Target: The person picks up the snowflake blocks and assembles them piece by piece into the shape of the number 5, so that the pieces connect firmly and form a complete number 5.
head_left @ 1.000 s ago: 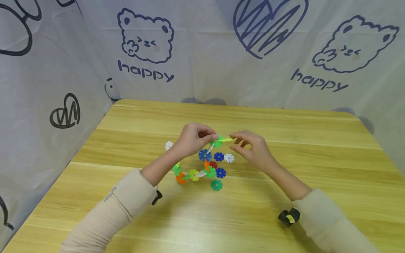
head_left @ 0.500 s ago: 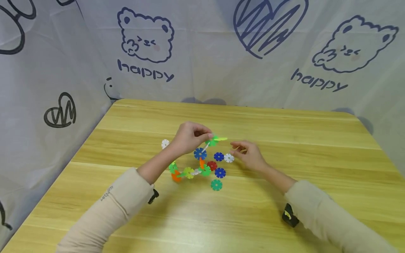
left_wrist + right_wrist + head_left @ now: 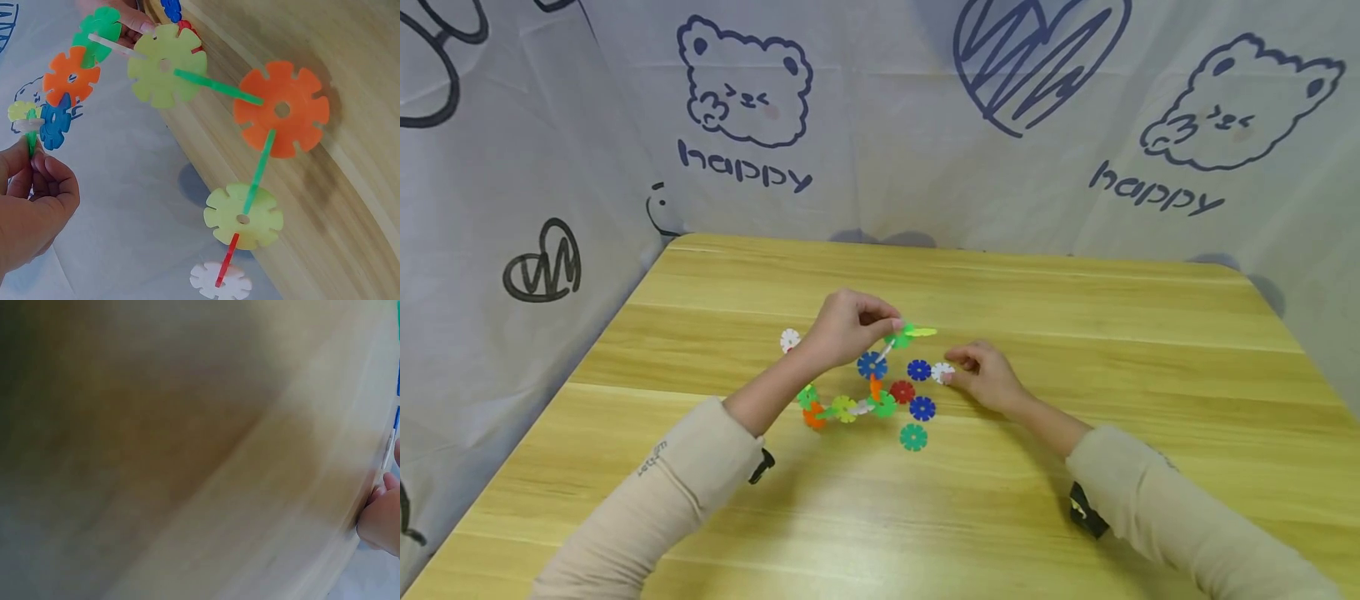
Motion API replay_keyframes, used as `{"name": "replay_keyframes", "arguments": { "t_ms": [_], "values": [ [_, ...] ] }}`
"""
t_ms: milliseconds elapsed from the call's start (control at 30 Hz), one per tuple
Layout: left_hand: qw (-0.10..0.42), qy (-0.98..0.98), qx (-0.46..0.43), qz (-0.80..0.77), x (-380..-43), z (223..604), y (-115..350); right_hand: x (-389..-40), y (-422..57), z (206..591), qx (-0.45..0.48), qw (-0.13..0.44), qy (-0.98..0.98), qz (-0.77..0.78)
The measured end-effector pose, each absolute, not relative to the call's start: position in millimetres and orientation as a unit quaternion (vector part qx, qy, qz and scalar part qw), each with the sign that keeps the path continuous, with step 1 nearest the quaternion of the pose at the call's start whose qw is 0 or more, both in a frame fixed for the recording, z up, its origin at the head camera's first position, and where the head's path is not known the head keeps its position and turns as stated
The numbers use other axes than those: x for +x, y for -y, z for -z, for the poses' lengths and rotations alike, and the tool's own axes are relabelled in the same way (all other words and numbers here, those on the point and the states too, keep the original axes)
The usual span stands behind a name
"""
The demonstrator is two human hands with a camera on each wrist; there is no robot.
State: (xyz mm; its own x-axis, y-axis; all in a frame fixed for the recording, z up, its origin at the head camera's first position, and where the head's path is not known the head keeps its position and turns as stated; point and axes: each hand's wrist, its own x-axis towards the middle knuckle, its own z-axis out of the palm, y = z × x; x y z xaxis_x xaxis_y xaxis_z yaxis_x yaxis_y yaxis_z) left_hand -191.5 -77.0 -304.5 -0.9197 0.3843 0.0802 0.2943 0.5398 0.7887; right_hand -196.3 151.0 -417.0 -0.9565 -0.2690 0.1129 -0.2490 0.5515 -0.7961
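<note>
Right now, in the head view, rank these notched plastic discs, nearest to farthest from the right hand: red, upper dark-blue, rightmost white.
1. White notched plastic disc: at the right hand.
2. Upper dark-blue notched plastic disc: left of the white disc.
3. Red notched plastic disc: farther left, slightly lower in view.

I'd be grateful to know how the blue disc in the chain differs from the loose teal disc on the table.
Linking: the blue disc is slotted into the chain; the teal disc lies unattached on the table.
Place: in the head view, the blue disc is nearer the left hand; the teal disc sits lower.
Both are round with notched rims.
</note>
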Motion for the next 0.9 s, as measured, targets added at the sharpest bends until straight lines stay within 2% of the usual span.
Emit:
{"name": "replay_keyframes", "arguments": {
  "t_ms": [600,900],
  "values": [
    [0.052,-0.878,0.199,-0.432,-190.4,303.5,74.4,-197.2,-151.8,415.2,-0.162,0.021,-0.896,0.414],
    [0.055,-0.876,0.205,-0.432,-190.9,306.5,73.6,-192.3,-152.0,410.5,-0.128,0.014,-0.890,0.438]
  ]
}}
